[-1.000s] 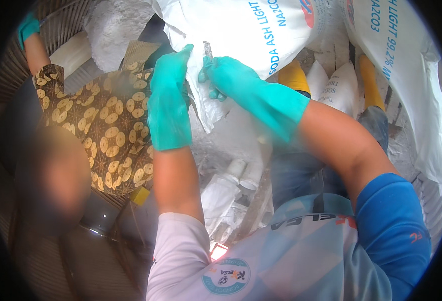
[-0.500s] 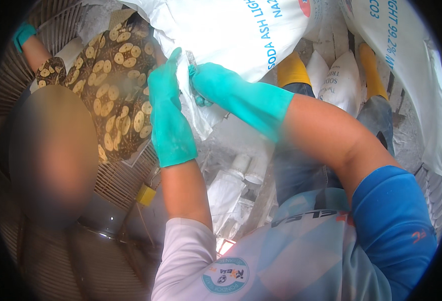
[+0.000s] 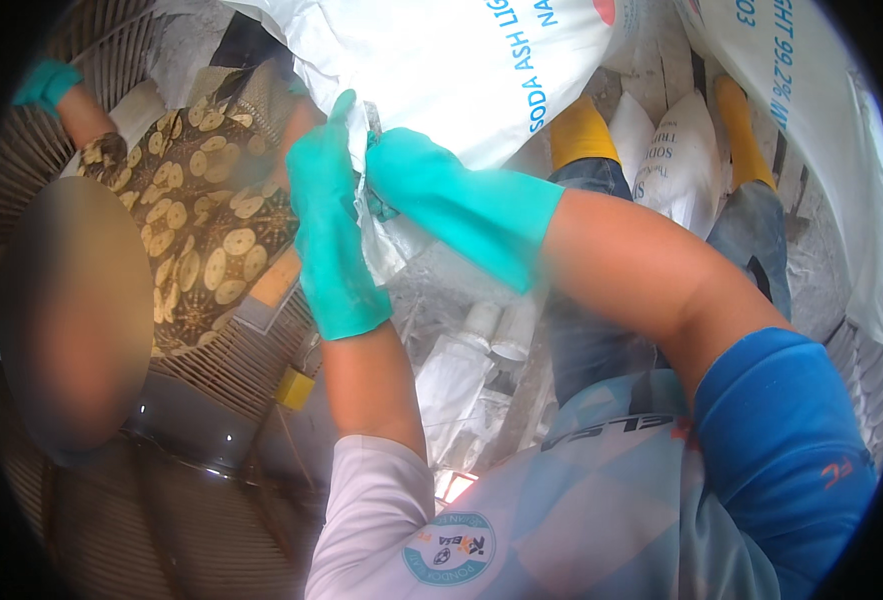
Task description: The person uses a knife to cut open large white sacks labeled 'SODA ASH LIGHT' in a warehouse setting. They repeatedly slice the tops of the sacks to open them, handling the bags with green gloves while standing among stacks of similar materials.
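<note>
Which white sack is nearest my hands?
The large sack at top centre: your left hand and right hand are at its edge. Neither touches the rightmost sack or the small sacks between the yellow boots.

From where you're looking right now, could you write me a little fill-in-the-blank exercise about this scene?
1. Teal rubber gloves cover the left hand and the ____ hand.
2. The large letters on the white sack at the hands are coloured ____.
3. The rubber boots are coloured ____.
4. A brown patterned shirt shows toward the picture's ____ side.

Missing words: right; blue; yellow; left.
</note>
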Available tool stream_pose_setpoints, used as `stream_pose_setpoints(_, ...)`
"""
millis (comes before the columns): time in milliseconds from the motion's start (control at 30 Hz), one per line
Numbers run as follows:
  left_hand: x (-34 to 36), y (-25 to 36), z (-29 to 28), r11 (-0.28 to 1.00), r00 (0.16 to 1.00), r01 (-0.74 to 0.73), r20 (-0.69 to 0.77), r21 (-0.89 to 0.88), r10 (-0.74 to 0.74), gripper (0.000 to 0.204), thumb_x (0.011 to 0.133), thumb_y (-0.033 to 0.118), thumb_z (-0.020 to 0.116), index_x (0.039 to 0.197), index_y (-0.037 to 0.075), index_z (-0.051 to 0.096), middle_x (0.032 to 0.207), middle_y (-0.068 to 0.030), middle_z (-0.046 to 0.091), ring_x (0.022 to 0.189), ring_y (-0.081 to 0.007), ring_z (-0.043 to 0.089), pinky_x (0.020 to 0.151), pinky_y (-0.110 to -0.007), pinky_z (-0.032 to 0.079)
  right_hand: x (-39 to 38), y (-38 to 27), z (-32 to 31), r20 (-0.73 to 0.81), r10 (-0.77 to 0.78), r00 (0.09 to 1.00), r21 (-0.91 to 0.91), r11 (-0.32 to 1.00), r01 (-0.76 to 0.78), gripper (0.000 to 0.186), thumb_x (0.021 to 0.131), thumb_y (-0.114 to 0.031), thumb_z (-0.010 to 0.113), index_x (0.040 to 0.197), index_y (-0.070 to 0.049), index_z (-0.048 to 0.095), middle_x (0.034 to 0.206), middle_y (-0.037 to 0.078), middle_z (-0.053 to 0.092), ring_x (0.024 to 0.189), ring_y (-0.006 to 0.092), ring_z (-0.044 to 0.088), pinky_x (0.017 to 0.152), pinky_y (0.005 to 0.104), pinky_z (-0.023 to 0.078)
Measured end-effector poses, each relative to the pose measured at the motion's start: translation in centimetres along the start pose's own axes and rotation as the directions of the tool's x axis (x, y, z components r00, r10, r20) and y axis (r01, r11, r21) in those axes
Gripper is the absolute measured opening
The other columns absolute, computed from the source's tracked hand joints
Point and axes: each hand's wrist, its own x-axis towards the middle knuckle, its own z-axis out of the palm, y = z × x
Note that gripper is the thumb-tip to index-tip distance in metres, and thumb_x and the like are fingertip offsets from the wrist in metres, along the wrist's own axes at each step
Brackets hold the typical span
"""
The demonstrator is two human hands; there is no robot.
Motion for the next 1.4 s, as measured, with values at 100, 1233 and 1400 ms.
stream_pose_setpoints(100,0.2,-1.0,-0.9,0.985,0.997,-0.076,0.044,0.156,0.07,0.028,0.095,0.03,0.067,0.092,0.005,0.077,0.065,-0.002,0.055,0.06,-0.01,0.049,0.062,-0.029,0.047,1.4,0.2,0.8,0.056,0.135,0.989,0.254,0.956,-0.144,0.022,0.093,-0.018,0.059,0.096,-0.002,0.072,0.087,0.015,0.073,0.079,0.027,0.073,0.071,0.038,0.058)
stream_pose_setpoints(1233,4.3,3.5,-7.7,0.806,0.814,0.551,0.353,-0.218,-0.461,0.086,0.086,0.069,0.062,0.139,0.001,0.057,0.124,-0.0145,0.067,0.115,-0.0237,0.062,0.098,-0.037,0.046,-7.1,-4.6,-7.7,0.049,0.092,0.995,0.498,0.861,-0.104,0.038,0.103,-0.034,0.045,0.098,-0.006,0.07,0.078,0.009,0.069,0.068,0.018,0.068,0.071,0.0339,0.054)
stream_pose_setpoints(1400,6.0,6.3,-7.7,0.842,0.8,0.521,0.261,0.142,-0.539,0.082,0.08,0.069,0.069,0.119,-0.002,0.07,0.105,-0.014,0.072,0.091,-0.0243,0.065,0.083,-0.042,0.05,-4.3,-4.9,-7.2,0.078,0.07,0.994,0.533,0.84,-0.101,0.044,0.106,-0.042,0.044,0.093,-0.006,0.066,0.068,0.005,0.062,0.059,0.0129,0.058,0.058,0.0307,0.05)
